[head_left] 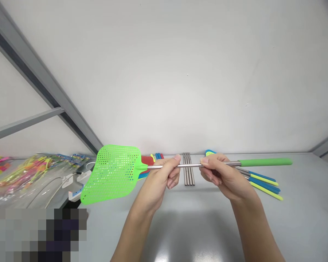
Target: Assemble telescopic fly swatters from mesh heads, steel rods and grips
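Note:
A green fly swatter (113,174) with a perforated head, a thin metal shaft and a green grip (265,162) is held level above the table, its head to the left. My left hand (165,173) is closed around the shaft near the head, thumb on top. My right hand (218,169) pinches the thicker part of the shaft near the grip. Between and behind my hands several metal tubes (189,174) lie side by side on the table. Red and blue swatter parts show partly behind my left hand.
Several fly swatters with blue and yellow grips (265,183) lie fanned at the right on the grey table (297,218). Plastic-bagged colourful items (24,171), white cables and a power strip (68,180) are at the left. A wall and metal frame bars (43,69) stand behind.

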A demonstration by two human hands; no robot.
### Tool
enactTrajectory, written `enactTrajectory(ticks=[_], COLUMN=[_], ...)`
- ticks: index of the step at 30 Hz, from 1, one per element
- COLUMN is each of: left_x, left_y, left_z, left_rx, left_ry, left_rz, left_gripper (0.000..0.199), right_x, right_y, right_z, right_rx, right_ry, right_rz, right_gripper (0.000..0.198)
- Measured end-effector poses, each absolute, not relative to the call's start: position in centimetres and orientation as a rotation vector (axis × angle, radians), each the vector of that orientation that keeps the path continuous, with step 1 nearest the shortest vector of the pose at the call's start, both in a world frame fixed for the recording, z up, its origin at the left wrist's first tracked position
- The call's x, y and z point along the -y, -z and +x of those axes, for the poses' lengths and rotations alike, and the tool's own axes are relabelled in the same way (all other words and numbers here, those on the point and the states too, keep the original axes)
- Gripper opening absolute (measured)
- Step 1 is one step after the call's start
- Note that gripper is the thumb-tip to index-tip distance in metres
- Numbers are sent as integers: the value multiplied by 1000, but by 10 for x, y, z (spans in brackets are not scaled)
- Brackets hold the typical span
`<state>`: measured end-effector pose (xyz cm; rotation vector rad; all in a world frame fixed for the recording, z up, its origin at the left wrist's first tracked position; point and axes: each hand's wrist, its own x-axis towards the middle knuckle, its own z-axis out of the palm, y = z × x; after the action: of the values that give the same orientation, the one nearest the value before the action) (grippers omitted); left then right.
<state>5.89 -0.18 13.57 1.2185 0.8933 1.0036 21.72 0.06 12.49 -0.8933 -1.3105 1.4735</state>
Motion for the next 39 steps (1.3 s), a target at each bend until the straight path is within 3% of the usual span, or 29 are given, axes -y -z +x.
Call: enactTrajectory(ticks=[39], left_x=[-5], left_y=[-135], left_z=[47], left_rx=[-877], left_ry=[-1093], left_rz=[1170], left_gripper=[46], right_x=[-6], right_y=[-120], right_z=[242], right_rx=[1298], right_ry=[-1412], right_rz=[-895], right_gripper=[39])
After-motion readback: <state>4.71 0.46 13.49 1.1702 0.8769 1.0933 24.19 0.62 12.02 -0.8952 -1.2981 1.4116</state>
